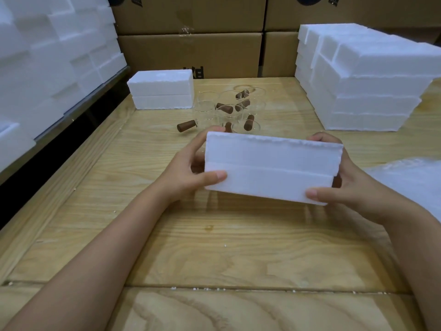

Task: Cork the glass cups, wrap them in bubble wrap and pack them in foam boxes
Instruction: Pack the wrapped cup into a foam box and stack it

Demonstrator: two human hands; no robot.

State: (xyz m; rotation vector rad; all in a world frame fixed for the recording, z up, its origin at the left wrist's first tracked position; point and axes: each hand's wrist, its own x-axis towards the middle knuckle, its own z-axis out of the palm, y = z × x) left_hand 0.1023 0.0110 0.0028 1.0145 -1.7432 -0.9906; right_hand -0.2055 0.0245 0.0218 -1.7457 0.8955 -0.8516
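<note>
The left thumb [216, 175] lies flat on the near face of the foam box [272, 168]. The other left fingertips [214, 128] curl over its far top edge, so the left hand [186, 170] pinches the box's left end. The right hand [353, 185] grips the right end the same way, thumb low on the near face and fingers hooked over the top. I cannot see the finger lengths behind the box, its far side or its underside, and I cannot tell what is inside.

The box is held up off the wooden table [214, 247] at the centre of my view. Its long axis runs left to right and its broad face is tipped toward me. It is white and grainy, with a ragged top edge. A seam along its length splits it into two halves, and the upper half juts slightly at the right end.

Just behind it stand the glass cups [229, 108], so clear I cannot count them, the nearest partly hidden by the box. Brown corks [186, 125] lie in and among them, one on its side to the left. Bubble wrap [410, 177] is cut off at the right edge. A second foam box [162, 89] sits far left on the table, a foam box stack [362, 80] far right, and cardboard cartons [191, 51] stand behind.
</note>
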